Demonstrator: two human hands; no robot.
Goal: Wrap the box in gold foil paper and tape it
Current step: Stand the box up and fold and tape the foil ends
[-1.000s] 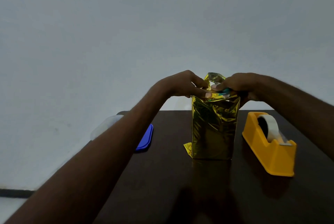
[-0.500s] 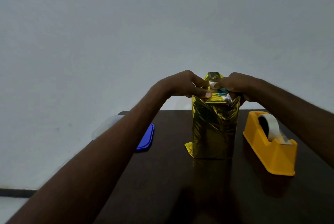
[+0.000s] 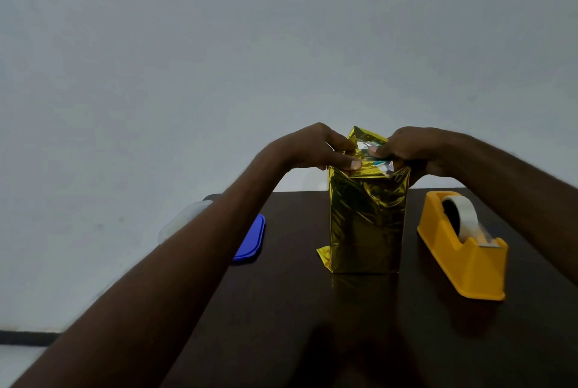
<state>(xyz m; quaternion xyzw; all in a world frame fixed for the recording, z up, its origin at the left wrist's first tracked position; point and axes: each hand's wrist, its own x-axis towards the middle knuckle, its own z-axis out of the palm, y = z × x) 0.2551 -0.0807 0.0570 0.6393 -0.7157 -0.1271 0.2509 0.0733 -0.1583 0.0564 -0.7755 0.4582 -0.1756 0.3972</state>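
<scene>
Single view: head-worn wide-angle camera, at the person's own position, facing forward and slightly down across the tabletop (image 3: 281, 325). Upper half of the frame taken by the plain wall (image 3: 281, 43); tabletop fills the lower right, its far edge meeting the wall near mid-height. Both forearms enter from the bottom corners and converge toward centre, at close range. Wrapped box (image 3: 366, 225) stands central; tape dispenser (image 3: 463, 250) to the right. Strip of floor at lower left. No second view, so no shared area.
</scene>
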